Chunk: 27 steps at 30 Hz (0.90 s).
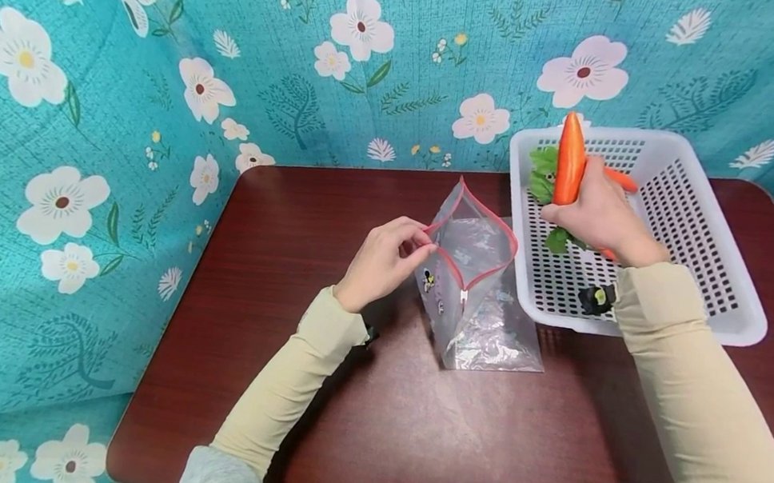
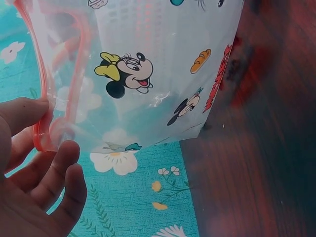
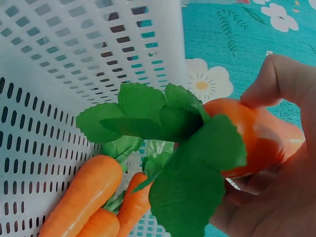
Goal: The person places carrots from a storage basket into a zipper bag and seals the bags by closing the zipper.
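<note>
My left hand (image 1: 388, 260) pinches the red zip edge of a clear plastic zip bag (image 1: 492, 327) between thumb and fingers. The bag's mouth gapes wide, and cartoon mouse prints show on its side (image 2: 168, 59). Above the white basket, my right hand (image 1: 604, 208) grips a carrot (image 1: 571, 159) near its leafy end, tip pointing up and away. Green leaves (image 3: 197, 173) hang from that carrot in the right wrist view. Below it, several more carrots (image 3: 84, 197) with leaves lie in the basket (image 1: 715, 225).
The dark red wooden table (image 1: 269, 259) carries the bag and, right beside it, the basket. A teal flowered cloth (image 1: 274, 42) hangs behind and to the left of the table. The basket's left rim (image 1: 514, 233) stands close to the bag's mouth.
</note>
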Tool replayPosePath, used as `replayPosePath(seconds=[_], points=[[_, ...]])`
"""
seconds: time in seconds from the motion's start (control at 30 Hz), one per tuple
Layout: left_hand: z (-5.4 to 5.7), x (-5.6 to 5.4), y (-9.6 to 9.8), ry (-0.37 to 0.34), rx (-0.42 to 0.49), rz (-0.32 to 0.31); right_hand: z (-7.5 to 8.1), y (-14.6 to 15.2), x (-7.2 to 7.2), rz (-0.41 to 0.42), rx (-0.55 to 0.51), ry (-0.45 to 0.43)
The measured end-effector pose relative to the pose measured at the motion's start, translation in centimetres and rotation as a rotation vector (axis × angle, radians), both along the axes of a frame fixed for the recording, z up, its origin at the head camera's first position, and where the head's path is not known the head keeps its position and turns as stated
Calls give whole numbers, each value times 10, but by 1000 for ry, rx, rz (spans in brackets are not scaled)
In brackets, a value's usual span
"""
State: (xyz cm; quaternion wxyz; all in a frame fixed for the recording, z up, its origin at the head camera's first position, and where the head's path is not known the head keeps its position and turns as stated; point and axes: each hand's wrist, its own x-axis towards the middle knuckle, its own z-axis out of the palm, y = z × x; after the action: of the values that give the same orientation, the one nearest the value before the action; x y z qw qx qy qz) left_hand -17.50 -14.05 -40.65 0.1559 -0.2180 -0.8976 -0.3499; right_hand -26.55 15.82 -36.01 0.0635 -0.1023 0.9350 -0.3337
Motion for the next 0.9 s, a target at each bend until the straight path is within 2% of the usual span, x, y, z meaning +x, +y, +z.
replayPosePath(seconds=[0.53, 0.9], points=[[-2, -1, 3, -1, 14, 0, 10, 0, 8, -23, -28, -13], [1, 0, 5, -31, 18, 9, 16, -1, 12, -34, -51, 18]])
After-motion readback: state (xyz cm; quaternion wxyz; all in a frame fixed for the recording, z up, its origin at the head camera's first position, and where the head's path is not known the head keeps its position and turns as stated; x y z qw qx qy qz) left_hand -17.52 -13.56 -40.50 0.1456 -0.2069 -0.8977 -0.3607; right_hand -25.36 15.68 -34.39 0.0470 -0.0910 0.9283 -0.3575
